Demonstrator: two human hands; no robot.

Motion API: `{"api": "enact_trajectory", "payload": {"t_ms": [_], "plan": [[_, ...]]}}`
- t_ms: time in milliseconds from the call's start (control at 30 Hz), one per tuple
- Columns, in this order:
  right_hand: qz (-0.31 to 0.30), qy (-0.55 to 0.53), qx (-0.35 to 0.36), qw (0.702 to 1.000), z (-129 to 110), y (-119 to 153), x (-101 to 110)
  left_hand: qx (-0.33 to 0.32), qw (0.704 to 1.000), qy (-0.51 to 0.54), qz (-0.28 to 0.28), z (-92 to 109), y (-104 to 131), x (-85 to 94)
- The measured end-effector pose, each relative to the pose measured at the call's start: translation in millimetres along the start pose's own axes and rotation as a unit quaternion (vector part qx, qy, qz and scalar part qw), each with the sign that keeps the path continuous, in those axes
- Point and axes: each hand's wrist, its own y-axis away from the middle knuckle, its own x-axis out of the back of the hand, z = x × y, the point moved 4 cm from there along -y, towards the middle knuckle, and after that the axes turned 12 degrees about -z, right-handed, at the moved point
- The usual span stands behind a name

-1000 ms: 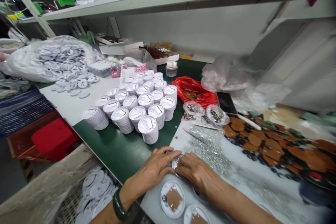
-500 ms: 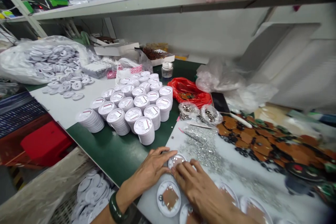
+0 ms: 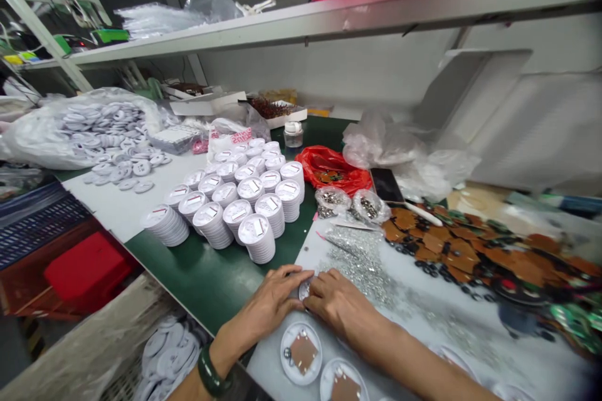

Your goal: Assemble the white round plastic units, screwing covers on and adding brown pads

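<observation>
My left hand (image 3: 275,294) holds the rim of a small white round casing (image 3: 305,289) between thumb and fingers, low on the work surface. Over the casing's right side my right hand (image 3: 341,304) is curled, fingertips pressed together at its face; whatever they pinch is hidden. Nearer to me lies a white round casing with a brown circuit board (image 3: 303,353) and a small dark round part in it. Beside it sits another casing with a brown board (image 3: 345,388). Small silvery metal parts (image 3: 362,263) are scattered beyond my right hand.
Stacks of white round casings (image 3: 256,232) stand on the green mat (image 3: 202,288). To the right are piled brown circuit boards (image 3: 463,254). A red plastic bag (image 3: 329,169) and small bags of metal parts (image 3: 369,205) lie behind. A shelf (image 3: 282,25) crosses above.
My right hand has shifted slightly up and left, covering more of the casing, and its forearm has swung outward. My left hand keeps its hold. The view has tilted slightly.
</observation>
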Motion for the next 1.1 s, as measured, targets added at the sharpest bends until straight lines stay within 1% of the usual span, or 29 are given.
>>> {"api": "enact_trajectory", "payload": {"t_ms": [233, 367, 467, 600, 800, 900, 967, 1033, 1100], "plan": [[0.026, 0.077, 0.03, 0.996, -9, 5, 7, 0.003, 1.0, 0.002, -0.004, 6, 0, 1.9], [0.031, 0.095, 0.039, 0.994, -13, 4, 9, 0.0, 1.0, 0.002, -0.008, 7, 0, 2.1], [0.032, 0.105, 0.038, 0.993, -13, 3, 8, 0.001, 1.0, 0.001, -0.007, 6, 0, 1.7], [0.025, 0.108, 0.056, 0.992, -14, 4, 1, 0.001, 1.0, 0.001, -0.002, 6, 0, 2.5], [0.023, 0.073, -0.021, 0.997, -15, 16, -11, -0.002, 1.0, 0.002, -0.001, 6, 0, 3.9], [0.021, 0.049, -0.043, 0.998, -18, 20, -11, -0.008, 1.0, -0.002, 0.0, 3, -1, 1.6], [0.018, 0.02, -0.05, 0.998, -16, 19, -5, -0.009, 1.0, -0.007, 0.004, 0, -1, -0.5], [0.02, -0.019, -0.056, 0.998, -12, 22, 6, -0.009, 1.0, -0.011, 0.01, -3, -1, -1.5], [0.033, -0.057, -0.07, 0.995, -9, 31, 20, -0.013, 1.0, -0.015, 0.011, -6, 0, -0.8]]}}
